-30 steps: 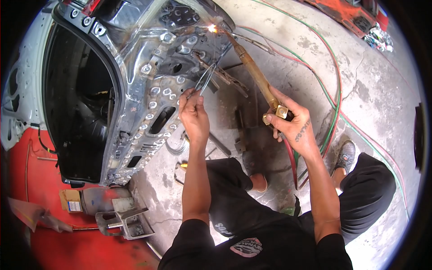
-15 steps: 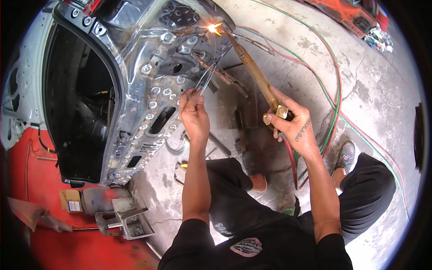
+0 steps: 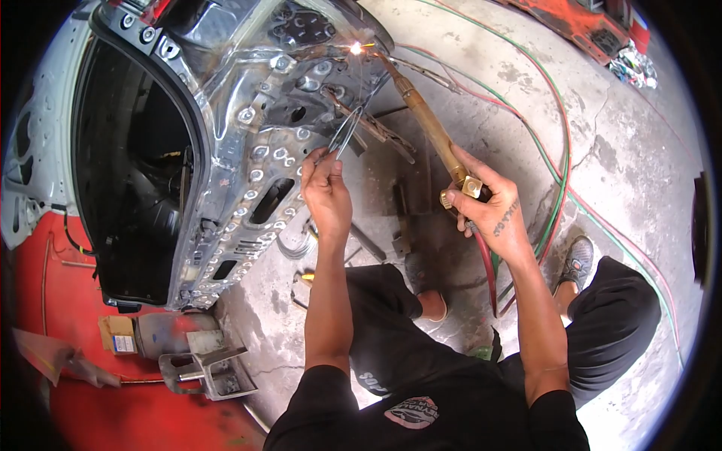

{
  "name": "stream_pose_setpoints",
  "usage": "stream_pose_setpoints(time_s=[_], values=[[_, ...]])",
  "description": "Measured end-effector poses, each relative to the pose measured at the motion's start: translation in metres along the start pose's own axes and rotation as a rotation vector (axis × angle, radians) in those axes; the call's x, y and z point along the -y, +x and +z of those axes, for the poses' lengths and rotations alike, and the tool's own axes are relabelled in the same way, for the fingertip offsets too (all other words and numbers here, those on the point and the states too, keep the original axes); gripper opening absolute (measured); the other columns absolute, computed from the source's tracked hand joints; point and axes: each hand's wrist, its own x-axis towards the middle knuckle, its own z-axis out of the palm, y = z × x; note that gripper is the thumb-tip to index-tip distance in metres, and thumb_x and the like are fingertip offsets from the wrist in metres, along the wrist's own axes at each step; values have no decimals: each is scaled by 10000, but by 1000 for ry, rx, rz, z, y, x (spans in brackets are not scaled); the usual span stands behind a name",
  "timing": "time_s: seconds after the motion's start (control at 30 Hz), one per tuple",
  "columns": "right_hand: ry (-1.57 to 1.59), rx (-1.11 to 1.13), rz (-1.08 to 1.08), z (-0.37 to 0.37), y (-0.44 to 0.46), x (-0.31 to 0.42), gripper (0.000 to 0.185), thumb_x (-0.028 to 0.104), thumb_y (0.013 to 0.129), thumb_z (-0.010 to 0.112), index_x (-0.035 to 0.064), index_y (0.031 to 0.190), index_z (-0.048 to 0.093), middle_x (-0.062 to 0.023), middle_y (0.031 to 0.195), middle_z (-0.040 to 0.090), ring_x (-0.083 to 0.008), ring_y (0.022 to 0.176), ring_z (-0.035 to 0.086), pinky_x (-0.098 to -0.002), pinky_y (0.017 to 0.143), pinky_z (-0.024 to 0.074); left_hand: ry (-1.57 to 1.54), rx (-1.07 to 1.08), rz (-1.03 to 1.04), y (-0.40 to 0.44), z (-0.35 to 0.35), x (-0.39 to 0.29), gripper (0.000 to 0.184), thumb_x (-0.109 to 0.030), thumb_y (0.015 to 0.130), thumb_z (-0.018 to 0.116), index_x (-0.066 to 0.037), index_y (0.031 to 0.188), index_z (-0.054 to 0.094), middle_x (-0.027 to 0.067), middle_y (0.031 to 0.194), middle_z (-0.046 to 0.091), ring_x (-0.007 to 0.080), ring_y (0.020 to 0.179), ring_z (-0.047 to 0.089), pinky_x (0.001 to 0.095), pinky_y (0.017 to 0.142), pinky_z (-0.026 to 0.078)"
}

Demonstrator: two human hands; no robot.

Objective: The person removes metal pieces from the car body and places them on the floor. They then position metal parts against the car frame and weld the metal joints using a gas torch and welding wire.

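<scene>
My right hand (image 3: 487,197) is closed round the valve end of a brass gas welding torch (image 3: 429,124). The torch points up and left, its tip close to a bright glow on the upper edge of a bare metal car body (image 3: 256,177). My left hand (image 3: 325,188) pinches a folded bundle of thin wire (image 3: 347,131) beside the body panel. One thin strand seems to run up from the bundle toward the glow. Just behind the wire, narrow rusty metal strips (image 3: 380,131) stick out from the body.
Red and green hoses (image 3: 560,161) trail across the concrete floor (image 3: 624,150). A metal bracket (image 3: 226,376), a small cardboard box (image 3: 118,335) and a grey cylinder (image 3: 173,334) lie at lower left by a red surface (image 3: 75,293). An orange-red part (image 3: 575,26) sits at upper right.
The flame at the torch tip looks smaller, with less orange flare. Both hands, the torch and the wire stay almost where they were.
</scene>
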Motion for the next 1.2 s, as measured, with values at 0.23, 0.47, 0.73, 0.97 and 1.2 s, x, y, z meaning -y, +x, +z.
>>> stream_pose_setpoints(time_s=[0.23,0.47,0.73,0.97,1.2], values=[[1,-7,-3,0,1,-2,666,34,950,717,159,1579,539,-19,876,700,-81,595,591,-263,529,503,-33,5,-80,-1,-2,-5,199,-2,981,672,21,1156,764,194,1225,695,350,1060,692,411,900,544],[-13,-10,3,1,0,0,655,32,952,722,155,1571,548,-21,873,700,-79,595,587,-264,530,501,0,10,-42,0,-4,-11,204,-19,1009,666,29,1183,760,170,1245,693,283,1063,666,365,884,537],[-21,-28,-3,3,1,-1,647,28,954,724,149,1566,553,-36,868,709,-86,583,595,-262,511,496,-14,-2,-100,0,-3,-15,202,-20,998,684,16,1181,763,175,1250,694,308,1094,666,373,911,528],[-32,-41,-26,5,1,-3,641,29,944,733,100,1555,556,-39,852,705,-88,575,597,-263,504,493,-5,-6,-54,0,-4,-13,176,-19,1000,682,19,1154,758,163,1232,700,304,1070,672,368,895,529],[-29,-52,-43,5,2,-4,644,23,928,750,79,1542,565,-39,842,699,-86,572,599,-259,500,491,-25,-7,-69,0,-5,-14,180,-2,996,679,19,1156,759,163,1221,701,299,1051,682,365,882,536]])
